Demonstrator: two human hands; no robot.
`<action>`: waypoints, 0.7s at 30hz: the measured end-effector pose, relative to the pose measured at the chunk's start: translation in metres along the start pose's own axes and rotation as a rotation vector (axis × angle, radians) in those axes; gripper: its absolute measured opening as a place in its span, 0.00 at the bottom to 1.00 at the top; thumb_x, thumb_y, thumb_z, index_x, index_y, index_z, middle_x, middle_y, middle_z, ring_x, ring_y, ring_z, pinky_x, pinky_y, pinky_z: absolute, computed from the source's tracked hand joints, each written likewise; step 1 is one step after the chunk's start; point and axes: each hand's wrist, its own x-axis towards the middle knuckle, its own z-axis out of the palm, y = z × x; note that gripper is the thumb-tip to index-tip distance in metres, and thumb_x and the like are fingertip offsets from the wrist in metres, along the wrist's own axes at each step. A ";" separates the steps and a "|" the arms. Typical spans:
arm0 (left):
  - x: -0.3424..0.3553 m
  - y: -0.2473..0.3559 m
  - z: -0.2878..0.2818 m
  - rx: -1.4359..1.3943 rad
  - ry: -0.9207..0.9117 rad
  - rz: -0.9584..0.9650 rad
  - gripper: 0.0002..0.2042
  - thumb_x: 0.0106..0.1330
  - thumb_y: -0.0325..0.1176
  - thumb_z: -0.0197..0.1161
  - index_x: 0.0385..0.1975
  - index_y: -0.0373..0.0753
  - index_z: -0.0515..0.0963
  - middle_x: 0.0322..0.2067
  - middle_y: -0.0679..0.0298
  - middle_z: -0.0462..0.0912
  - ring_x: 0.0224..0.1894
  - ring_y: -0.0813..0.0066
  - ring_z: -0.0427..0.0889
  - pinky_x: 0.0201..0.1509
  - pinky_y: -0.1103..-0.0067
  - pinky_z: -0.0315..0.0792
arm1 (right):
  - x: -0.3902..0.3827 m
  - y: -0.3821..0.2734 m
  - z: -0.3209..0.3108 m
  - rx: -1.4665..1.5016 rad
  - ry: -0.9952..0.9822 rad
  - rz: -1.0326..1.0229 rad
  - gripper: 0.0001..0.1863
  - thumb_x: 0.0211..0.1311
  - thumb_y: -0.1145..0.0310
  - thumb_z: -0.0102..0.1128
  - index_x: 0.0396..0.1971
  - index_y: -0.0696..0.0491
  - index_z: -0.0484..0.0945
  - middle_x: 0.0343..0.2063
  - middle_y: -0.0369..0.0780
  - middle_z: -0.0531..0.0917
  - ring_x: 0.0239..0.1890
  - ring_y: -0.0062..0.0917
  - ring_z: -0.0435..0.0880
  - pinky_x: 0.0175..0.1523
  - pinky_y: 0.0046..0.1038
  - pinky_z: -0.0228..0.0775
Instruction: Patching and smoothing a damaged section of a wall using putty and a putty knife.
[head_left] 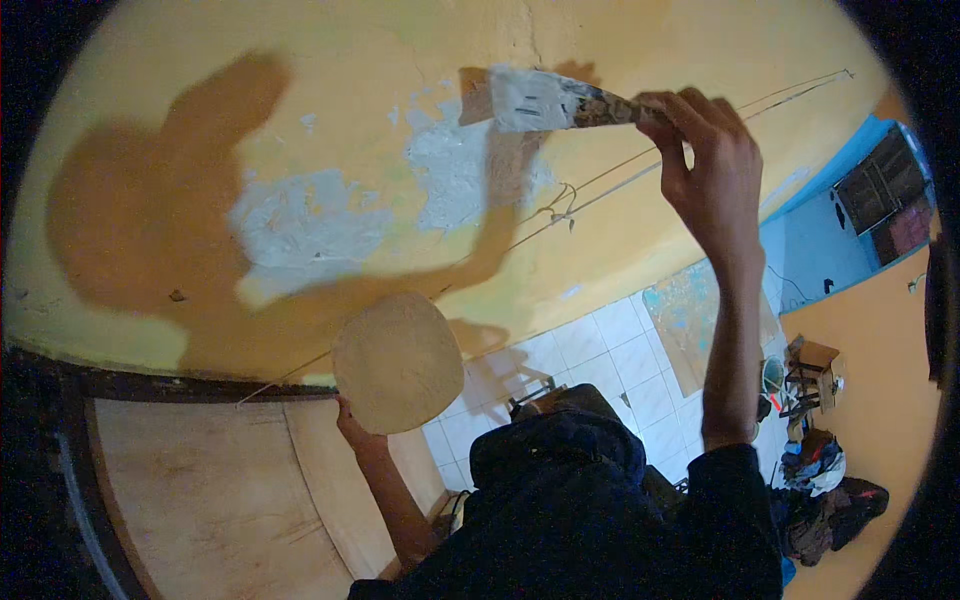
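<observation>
My right hand (pixel 715 150) is raised at the upper right, its fingers closed round the dark, stained handle of a putty knife (pixel 535 103). White putty coats the knife's wide blade. The blade's edge is close to the yellow wall (pixel 380 90); whether it touches cannot be told. Just below it lies a rough white patch (pixel 445 170), and a second white patch (pixel 310 230) spreads to its left. Lower left, my left hand (pixel 357 428) holds a round tan board (pixel 398 362) by its edge. Most of those fingers are hidden behind the board.
A cord (pixel 620 190) with a knot runs slantwise across the wall. At the lower left are wooden panels (pixel 200 480) in a dark frame. White floor tiles (pixel 600 340) lie far below, with a stained sheet (pixel 680 320), a bucket (pixel 773 374) and piled clothes (pixel 830 500).
</observation>
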 end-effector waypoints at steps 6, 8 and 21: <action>-0.003 0.006 0.008 0.084 0.035 -0.009 0.26 0.76 0.49 0.38 0.66 0.38 0.62 0.64 0.54 0.67 0.65 0.52 0.66 0.68 0.55 0.62 | -0.035 0.002 0.026 0.209 0.081 0.200 0.06 0.59 0.68 0.65 0.36 0.50 0.84 0.26 0.38 0.83 0.27 0.32 0.82 0.31 0.31 0.73; -0.003 0.007 0.013 -0.015 0.003 -0.047 0.26 0.77 0.49 0.38 0.67 0.38 0.62 0.64 0.54 0.67 0.65 0.52 0.66 0.68 0.55 0.62 | -0.045 -0.019 0.033 0.365 0.092 0.284 0.06 0.61 0.70 0.66 0.37 0.52 0.85 0.25 0.39 0.82 0.20 0.26 0.81 0.26 0.26 0.72; 0.000 0.007 0.006 -0.001 0.074 -0.033 0.26 0.75 0.48 0.43 0.65 0.37 0.65 0.61 0.55 0.72 0.62 0.52 0.71 0.65 0.56 0.67 | -0.088 -0.030 0.087 0.687 0.038 0.530 0.08 0.62 0.76 0.63 0.41 0.59 0.82 0.35 0.41 0.83 0.37 0.23 0.84 0.36 0.24 0.78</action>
